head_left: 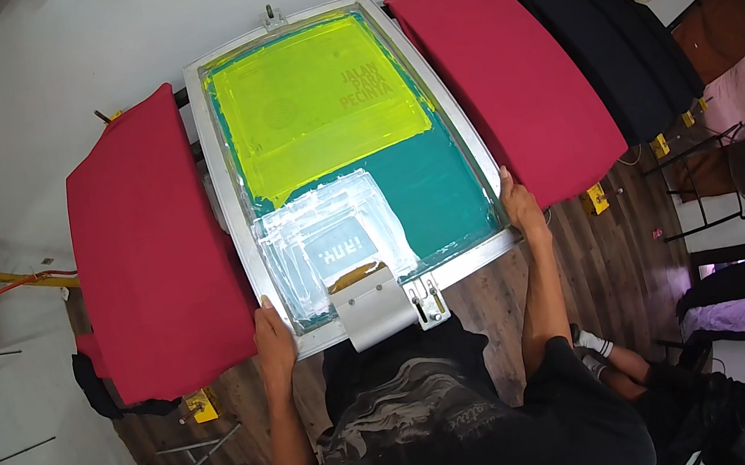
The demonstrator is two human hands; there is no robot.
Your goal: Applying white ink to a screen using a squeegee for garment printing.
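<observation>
**Both hands on the printing screen frame**

Head view: a rectangular screen frame (227, 198) of pale, smooth metal lies flat at the centre, and everything else is placed around it. Its stretched mesh (444, 185) is teal, with a large yellow-green patch (310, 104) covering the far half and bearing faint lettering. On the near half lies a glossy, crinkled build-up of clear tape (329, 240) around a small grey stencil window. At the middle of the frame's near rail sits one folded metal clamp bracket (376, 307) with a hinge plate beside it.

The left hand (272, 340) grips the frame's near left corner, its fingers curled over the rail. The right hand (519, 202) rests on the near right corner, fingers (508, 181) laid together along the rail's edge.

Three cloth-covered pallets flank the frame: one red garment (155, 271) to its left, a second red garment (505, 80) just right of it, and one black garment (611, 56) beyond that. All are soft and matte, pulled smooth, with rounded far edges. Below the frame, wooden floor planks (597, 263) show.
</observation>
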